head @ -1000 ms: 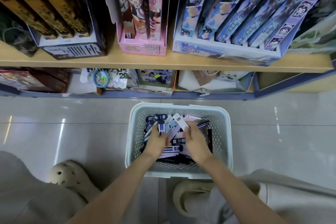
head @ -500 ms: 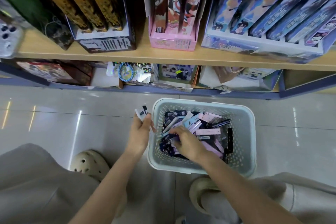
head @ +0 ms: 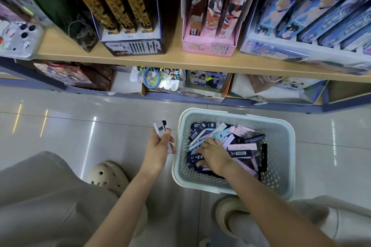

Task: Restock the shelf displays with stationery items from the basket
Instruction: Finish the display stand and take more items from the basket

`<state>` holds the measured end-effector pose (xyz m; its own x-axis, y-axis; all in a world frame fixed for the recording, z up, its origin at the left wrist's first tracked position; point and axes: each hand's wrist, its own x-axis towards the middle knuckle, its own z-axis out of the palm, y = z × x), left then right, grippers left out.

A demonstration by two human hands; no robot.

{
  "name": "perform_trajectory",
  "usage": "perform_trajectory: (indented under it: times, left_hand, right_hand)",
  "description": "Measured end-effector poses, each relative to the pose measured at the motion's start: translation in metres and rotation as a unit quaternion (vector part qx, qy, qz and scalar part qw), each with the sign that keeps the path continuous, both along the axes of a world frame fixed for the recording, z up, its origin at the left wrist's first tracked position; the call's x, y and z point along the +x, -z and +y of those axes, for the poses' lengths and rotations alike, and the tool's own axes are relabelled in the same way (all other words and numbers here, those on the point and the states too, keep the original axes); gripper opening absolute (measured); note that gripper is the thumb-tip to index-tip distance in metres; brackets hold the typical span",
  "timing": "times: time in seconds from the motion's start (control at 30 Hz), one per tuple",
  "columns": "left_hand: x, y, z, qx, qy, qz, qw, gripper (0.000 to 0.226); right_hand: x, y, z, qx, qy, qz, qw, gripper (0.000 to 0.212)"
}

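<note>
Two hands: left (head: 158, 150) grips packs (head: 160, 127), right (head: 214, 156) inside basket (head: 220, 111).

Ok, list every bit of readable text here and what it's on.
"EU": dark navy pack in the pale perforated plastic basket, rest covered by the right hand.
Pink cardboard display box: lettering blurred.
Black cardboard display box: script unreadable.
Blue display box: characters blurred.
White slim pack gripped by the left hand: label too small.

Floor (head: 100, 126) w/ basket (head: 282, 158); shelf (head: 140, 57) w/ boxes (head: 208, 47)
</note>
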<state>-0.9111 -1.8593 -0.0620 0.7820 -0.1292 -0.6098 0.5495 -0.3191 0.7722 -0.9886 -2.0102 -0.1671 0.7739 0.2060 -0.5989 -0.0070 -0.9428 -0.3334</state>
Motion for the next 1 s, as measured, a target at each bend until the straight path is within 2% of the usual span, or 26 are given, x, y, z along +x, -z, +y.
perform_trajectory:
  times: [0.1,0.17,0.23,0.3,0.37,0.43,0.6,0.77,0.83,0.9,1.0]
  left_hand:
    - [-0.006,0.000,0.001,0.023,0.027,-0.001,0.999,0.015]
    - [-0.010,0.000,0.001,0.023,0.035,-0.001,0.999,0.014]
    - [-0.015,0.003,0.000,0.022,0.041,-0.001,0.999,0.013]
    - [-0.019,0.008,-0.003,0.029,0.053,0.004,0.998,0.013]
    - [-0.022,0.011,-0.009,-0.005,0.019,0.034,0.999,0.014]
    - [-0.025,0.009,-0.017,-0.048,-0.014,0.073,0.996,0.015]
    - [-0.032,0.004,-0.027,-0.071,-0.030,0.140,0.987,0.034]
    - [-0.028,0.001,-0.025,-0.095,-0.061,0.131,0.985,0.017]
    - [-0.026,0.000,-0.020,-0.096,-0.049,0.117,0.987,0.016]
    - [-0.024,-0.003,-0.015,-0.094,-0.030,0.111,0.989,0.017]
    - [-0.024,-0.006,-0.011,-0.092,-0.006,0.107,0.990,0.020]
  right_hand:
    - [-0.001,-0.002,0.001,-0.019,-0.011,0.012,1.000,0.051]
    - [-0.003,-0.009,0.003,0.035,0.081,0.002,0.996,0.048]
    - [-0.003,-0.027,0.003,0.115,0.226,-0.022,0.967,0.042]
    - [-0.003,-0.050,0.006,0.192,0.320,-0.017,0.928,0.027]
    - [-0.003,-0.070,0.011,0.262,0.357,0.000,0.897,0.016]
    - [-0.005,-0.082,0.016,0.315,0.366,-0.004,0.876,0.021]
    - [-0.008,-0.087,0.027,0.302,0.324,-0.035,0.896,0.045]
    - [-0.014,-0.099,0.030,0.317,0.266,0.011,0.910,0.071]
    - [-0.018,-0.103,0.021,0.326,0.257,-0.004,0.910,0.063]
    - [-0.022,-0.100,0.006,0.318,0.299,-0.053,0.898,0.040]
    - [-0.036,-0.073,-0.027,0.204,0.323,-0.033,0.924,0.019]
